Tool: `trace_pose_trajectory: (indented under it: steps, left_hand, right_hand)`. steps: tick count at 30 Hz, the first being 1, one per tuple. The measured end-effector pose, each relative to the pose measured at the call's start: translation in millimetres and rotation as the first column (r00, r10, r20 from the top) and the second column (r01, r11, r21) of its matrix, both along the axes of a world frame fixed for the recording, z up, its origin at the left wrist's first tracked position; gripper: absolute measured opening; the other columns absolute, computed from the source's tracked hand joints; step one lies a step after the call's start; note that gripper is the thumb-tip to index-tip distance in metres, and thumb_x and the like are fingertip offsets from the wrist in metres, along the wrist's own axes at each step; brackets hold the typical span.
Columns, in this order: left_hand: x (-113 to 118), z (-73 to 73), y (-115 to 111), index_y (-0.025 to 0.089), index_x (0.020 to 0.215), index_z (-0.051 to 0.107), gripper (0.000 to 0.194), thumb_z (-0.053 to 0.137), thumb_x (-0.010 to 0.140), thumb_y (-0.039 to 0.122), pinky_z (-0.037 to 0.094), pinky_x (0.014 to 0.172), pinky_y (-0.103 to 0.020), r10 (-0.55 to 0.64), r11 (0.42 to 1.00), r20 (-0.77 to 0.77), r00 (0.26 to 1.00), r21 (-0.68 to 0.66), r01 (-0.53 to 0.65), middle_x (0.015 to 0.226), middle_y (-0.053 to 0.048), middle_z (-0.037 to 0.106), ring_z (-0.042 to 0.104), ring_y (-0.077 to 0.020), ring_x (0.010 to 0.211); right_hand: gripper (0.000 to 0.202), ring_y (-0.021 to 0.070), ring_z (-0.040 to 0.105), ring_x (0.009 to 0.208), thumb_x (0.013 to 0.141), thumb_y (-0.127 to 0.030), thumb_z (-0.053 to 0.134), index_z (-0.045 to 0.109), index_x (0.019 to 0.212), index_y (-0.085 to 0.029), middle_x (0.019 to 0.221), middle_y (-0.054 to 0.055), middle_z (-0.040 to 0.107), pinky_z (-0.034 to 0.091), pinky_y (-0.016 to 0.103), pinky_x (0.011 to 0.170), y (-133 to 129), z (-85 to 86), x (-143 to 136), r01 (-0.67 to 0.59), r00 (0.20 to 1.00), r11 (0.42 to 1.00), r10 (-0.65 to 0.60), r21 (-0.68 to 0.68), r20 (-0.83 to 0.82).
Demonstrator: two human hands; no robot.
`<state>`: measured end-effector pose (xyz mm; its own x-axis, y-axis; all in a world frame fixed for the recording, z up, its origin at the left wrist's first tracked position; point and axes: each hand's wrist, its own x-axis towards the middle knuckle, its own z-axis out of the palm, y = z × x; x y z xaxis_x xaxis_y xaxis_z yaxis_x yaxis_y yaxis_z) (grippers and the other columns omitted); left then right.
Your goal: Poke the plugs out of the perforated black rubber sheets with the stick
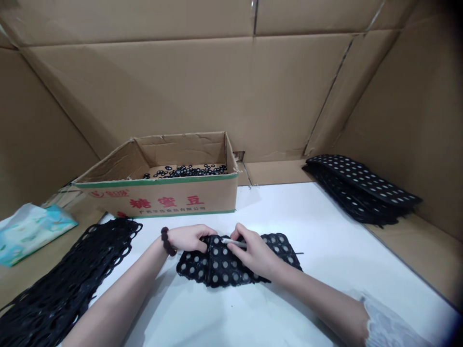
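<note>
A black rubber sheet with rows of round holes (230,271) lies on the white tabletop in front of me, bent up in places. My left hand (190,237) is closed on its upper left edge, thumb on top and fingers partly hidden behind it. Between the thumb and fingers of my right hand (255,251) is a slim whitish pen-like tool (235,242). Its tip meets the sheet near the upper edge, just right of my left hand. Whether the tip goes into a hole is too small to tell.
Behind my hands stands an open cardboard box (162,193) with many small black rings (188,171) inside. Black perforated strips (68,274) lie at left, beside a tissue pack (36,231). Stacked dotted black sheets (358,185) rest at right. Cardboard walls (173,86) enclose the table.
</note>
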<state>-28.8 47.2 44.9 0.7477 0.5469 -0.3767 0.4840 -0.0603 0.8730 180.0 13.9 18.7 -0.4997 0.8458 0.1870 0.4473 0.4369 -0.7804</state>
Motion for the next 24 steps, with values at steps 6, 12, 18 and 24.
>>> trace_pose_trajectory:
  steps: [6,12,18,24]
  left_hand:
    - [0.4,-3.2,0.4,0.015,0.07,0.05,0.016,0.045,0.057,0.009,0.038,0.058,-0.018,0.018,1.0,-0.001,1.0,0.012,-0.018,0.068,0.004,0.051,0.046,-0.0101,0.063]
    - [-1.9,-5.0,0.5,0.015,0.071,0.05,0.013,0.047,0.06,0.01,0.039,0.059,-0.019,0.002,1.0,0.02,1.0,-0.031,-0.001,0.07,0.003,0.053,0.048,-0.0101,0.064]
    - [-4.5,-9.6,2.5,0.014,0.069,0.051,0.011,0.049,0.058,0.01,0.038,0.057,-0.018,0.022,1.0,0.02,1.0,-0.016,-0.022,0.066,0.004,0.052,0.046,-0.0092,0.061]
    - [-6.0,-11.2,3.5,0.013,0.07,0.053,0.01,0.049,0.061,0.011,0.04,0.061,-0.02,0.006,1.0,0.003,1.0,-0.008,-0.006,0.069,0.002,0.053,0.048,-0.01,0.064]
  right_hand:
    - [0.012,0.0111,0.046,0.062,0.074,-0.027,0.05,0.042,0.069,-0.019,0.069,-0.002,0.052,0.033,0.021,0.055,3.3,8.7,5.3,-0.04,0.993,0.997,0.047,-0.06,0.106]
    - [0.02,0.0093,0.038,0.054,0.076,-0.037,0.045,0.041,0.068,-0.019,0.059,-0.004,0.043,0.029,0.02,0.05,7.3,13.8,9.0,-0.113,0.983,0.982,0.133,-0.151,0.127]
    - [0.023,0.0099,0.041,0.063,0.071,-0.02,0.047,0.03,0.056,-0.018,0.068,-0.002,0.041,0.034,0.021,0.06,5.2,3.2,0.1,-0.166,0.982,0.984,0.171,-0.062,0.083]
    - [0.024,0.0128,0.041,0.072,0.069,-0.013,0.044,0.026,0.055,-0.018,0.07,-0.001,0.041,0.036,0.024,0.067,1.8,4.1,0.2,-0.207,0.974,0.978,0.209,-0.025,0.085]
